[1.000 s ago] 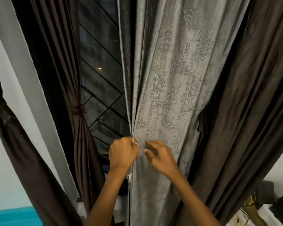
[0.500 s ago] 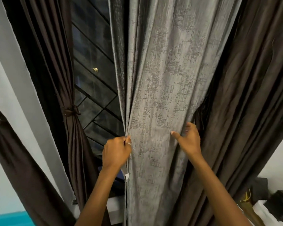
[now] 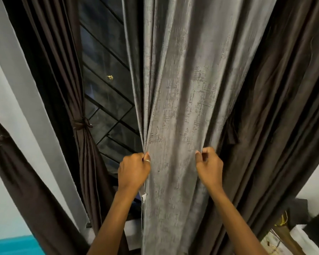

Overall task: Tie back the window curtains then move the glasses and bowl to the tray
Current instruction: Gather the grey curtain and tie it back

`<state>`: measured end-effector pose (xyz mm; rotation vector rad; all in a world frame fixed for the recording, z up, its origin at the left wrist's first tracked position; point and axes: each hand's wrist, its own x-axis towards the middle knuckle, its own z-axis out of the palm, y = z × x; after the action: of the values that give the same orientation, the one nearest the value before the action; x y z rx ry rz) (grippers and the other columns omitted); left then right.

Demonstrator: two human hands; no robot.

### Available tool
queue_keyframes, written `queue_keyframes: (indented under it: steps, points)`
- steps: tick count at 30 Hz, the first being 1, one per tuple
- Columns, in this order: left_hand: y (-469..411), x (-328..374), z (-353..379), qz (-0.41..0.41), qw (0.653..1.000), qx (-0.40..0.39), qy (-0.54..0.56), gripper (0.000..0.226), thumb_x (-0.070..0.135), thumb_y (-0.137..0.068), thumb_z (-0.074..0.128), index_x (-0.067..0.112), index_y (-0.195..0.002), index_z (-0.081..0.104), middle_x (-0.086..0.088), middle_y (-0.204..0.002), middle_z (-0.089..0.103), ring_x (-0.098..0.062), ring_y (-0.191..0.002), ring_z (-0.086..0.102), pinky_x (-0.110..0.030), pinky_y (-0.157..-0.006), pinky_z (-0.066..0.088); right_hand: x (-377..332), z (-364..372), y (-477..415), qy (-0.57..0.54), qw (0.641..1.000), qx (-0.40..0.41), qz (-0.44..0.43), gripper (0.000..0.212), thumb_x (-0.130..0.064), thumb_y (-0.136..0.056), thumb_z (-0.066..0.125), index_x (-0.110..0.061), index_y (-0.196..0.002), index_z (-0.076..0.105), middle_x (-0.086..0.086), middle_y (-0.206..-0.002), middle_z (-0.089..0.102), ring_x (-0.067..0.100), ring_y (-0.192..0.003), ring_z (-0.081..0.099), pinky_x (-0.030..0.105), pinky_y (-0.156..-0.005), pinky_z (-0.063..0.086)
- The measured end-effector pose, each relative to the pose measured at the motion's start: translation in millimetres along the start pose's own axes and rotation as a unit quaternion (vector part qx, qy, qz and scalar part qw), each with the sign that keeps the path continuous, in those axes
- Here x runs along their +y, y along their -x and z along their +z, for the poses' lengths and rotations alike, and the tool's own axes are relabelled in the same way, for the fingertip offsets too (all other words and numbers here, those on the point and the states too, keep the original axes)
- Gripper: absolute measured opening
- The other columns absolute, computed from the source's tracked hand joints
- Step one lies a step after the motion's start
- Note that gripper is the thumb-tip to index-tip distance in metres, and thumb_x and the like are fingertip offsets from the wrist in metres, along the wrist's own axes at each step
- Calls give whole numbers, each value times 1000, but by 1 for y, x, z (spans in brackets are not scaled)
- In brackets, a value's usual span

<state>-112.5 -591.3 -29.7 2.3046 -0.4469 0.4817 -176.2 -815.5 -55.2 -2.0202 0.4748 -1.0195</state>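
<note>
The left hand (image 3: pixel 133 172) is gripping the grey curtain (image 3: pixel 182 89) by its left edge. The right hand (image 3: pixel 209 166) is pinching its right edge, beside the brown curtain (image 3: pixel 276 107).

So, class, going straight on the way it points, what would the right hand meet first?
The right hand would probably meet the grey curtain, at whose right edge its fingers curl; depth unclear.

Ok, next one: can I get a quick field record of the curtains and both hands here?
grey curtain: hanging loose, untied
left hand: grips the grey curtain's left edge
right hand: grips its right edge
left brown curtain: tied back with a knot
right brown curtain: hanging loose
glasses, bowl, tray: not in view
</note>
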Motion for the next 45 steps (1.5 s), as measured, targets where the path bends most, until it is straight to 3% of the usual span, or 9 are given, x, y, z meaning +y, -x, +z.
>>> queue_keyframes:
  steps: [9, 13, 19, 26, 29, 33, 36, 40, 45]
  points:
    - [3, 13, 16, -4, 1000, -11, -11, 50, 34, -100, 54, 13, -55, 47, -1, -52, 51, -16, -49, 52, -32, -50, 38, -31, 34, 37, -8, 998, -25, -50, 17, -6, -95, 65, -14, -90, 51, 1, -64, 57, 7, -53, 52, 20, -49, 38]
    - [4, 15, 14, -8, 1000, -17, -1, 48, 35, -100, 53, 10, -58, 51, -4, -54, 55, -22, -52, 56, -38, -52, 48, -35, 43, 48, 19, 994, -68, -85, 5, 0, -96, 61, -4, -94, 62, -14, -59, 47, 0, -48, 45, 10, -47, 34]
    - [8, 19, 17, 5, 1000, -23, 20, 50, 37, -100, 53, 17, -55, 45, 2, -53, 51, -22, -54, 56, -33, -50, 39, -49, 55, 62, 35, 988, -85, -128, 13, -2, -96, 60, -8, -100, 71, -12, -58, 53, -1, -43, 42, 7, -46, 28]
    - [5, 15, 21, 0, 997, -42, 69, 47, 39, -102, 49, 15, -61, 55, -1, -61, 61, -21, -60, 61, -36, -56, 47, -56, 57, 67, 26, 984, -107, -138, 25, -12, -102, 57, -15, -123, 70, 0, -66, 68, 9, -52, 60, 22, -47, 47]
    - [5, 19, 19, 11, 994, -68, 80, 53, 49, -101, 43, 16, -63, 59, 2, -61, 63, -15, -60, 62, -39, -61, 53, -56, 55, 69, 26, 984, -111, -135, 25, -8, -99, 59, -14, -120, 71, 3, -67, 70, 12, -52, 62, 29, -48, 49]
    - [6, 30, 17, 2, 996, -58, 64, 70, 74, -89, 46, 15, -51, 52, 1, -47, 56, -9, -47, 57, -29, -48, 46, -46, 60, 68, 21, 987, -117, -112, 23, 2, -93, 59, -4, -72, 67, 0, -54, 59, 11, -43, 49, 22, -43, 30]
    - [2, 31, 19, -10, 998, -42, 39, 55, 50, -97, 51, 17, -54, 50, -2, -56, 60, -21, -58, 61, -38, -60, 55, -42, 58, 66, 18, 981, -143, -132, 15, -1, -92, 58, -7, -90, 71, -1, -56, 62, 6, -43, 48, 15, -43, 32]
    - [-2, 25, 15, -10, 999, -41, 32, 47, 36, -101, 49, 17, -58, 51, -10, -66, 64, -31, -66, 64, -43, -65, 55, -30, 45, 53, -21, 968, -224, -108, 43, -10, -98, 54, -22, -140, 58, -2, -101, 77, 10, -82, 72, 18, -72, 58]
    - [-5, 12, 10, 13, 999, -44, 22, 52, 34, -101, 50, 13, -54, 45, -5, -54, 51, -30, -56, 57, -38, -55, 46, 4, 1, 7, -24, 998, -60, -4, 30, -12, -99, 62, -10, -129, 65, -4, -110, 72, 13, -106, 69, 5, -87, 46]
